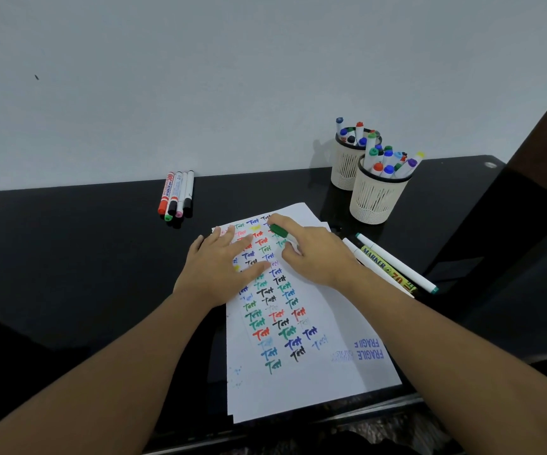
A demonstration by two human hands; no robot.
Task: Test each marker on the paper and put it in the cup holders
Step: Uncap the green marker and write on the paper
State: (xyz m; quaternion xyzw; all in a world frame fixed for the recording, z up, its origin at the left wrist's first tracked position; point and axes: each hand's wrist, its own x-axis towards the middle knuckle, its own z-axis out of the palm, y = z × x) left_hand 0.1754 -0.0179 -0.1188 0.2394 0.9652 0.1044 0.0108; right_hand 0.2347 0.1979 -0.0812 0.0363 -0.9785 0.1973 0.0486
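Two hands on paper (301, 353), right hand (311, 251) holding green marker (278, 230)

Home or office desk, black glossy tabletop (68, 244) vs plain white wall (200, 77), marker-filled cup holders (375, 200), test paper (324, 372)

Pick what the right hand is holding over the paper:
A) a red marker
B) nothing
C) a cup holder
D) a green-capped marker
D: the right hand pinches a green-capped marker above the paper, while the left hand lies flat on the sheet.
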